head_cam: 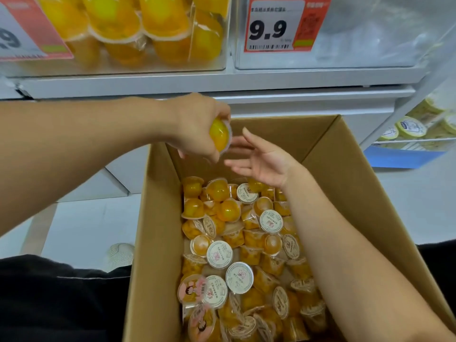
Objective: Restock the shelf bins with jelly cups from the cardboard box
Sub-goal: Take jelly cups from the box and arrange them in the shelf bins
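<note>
An open cardboard box (158, 218) stands in front of me, its floor covered with several orange jelly cups (237, 238), some showing white lids. My left hand (195, 124) hovers over the box's far left corner and grips one orange jelly cup (219, 135) from above. My right hand (261, 157) is just to the right of it, palm up, fingers straight and spread, holding nothing; its fingertips are close to the held cup. Above, a clear shelf bin (138, 33) holds several orange jelly cups.
A second clear shelf bin (370, 33) at the upper right carries a 9.9 price tag (278, 23). A lower bin at the far right holds pale yellow-lidded cups (409, 127). A white shelf edge (222, 85) runs above the box. My dark-clothed knees and a white shoe (121, 255) are at the lower left.
</note>
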